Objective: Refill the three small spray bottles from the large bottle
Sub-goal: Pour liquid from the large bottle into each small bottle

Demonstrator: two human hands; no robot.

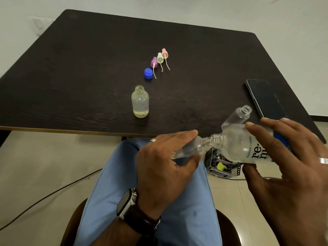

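Observation:
My left hand point(165, 166) grips a small clear bottle point(193, 148), tilted with its open neck pointing right. My right hand point(287, 160) holds the large labelled bottle point(248, 148) on its side, its mouth meeting the small bottle's neck, in front of the table edge above my lap. A second small bottle point(237, 116), uncapped, sits near the table's front edge behind the large one. A third small bottle point(140, 101) stands upright and open on the table with a little liquid at the bottom. Three spray heads, purple point(154, 62), white point(160, 58) and orange point(165, 53), lie beside a blue cap point(148, 73).
The dark wooden table point(88, 68) fills the upper view. A black phone point(265, 98) lies at its right edge. A metal box with wiring point(221, 164) and a cable point(53, 192) are on the tiled floor. My blue-trousered legs are below.

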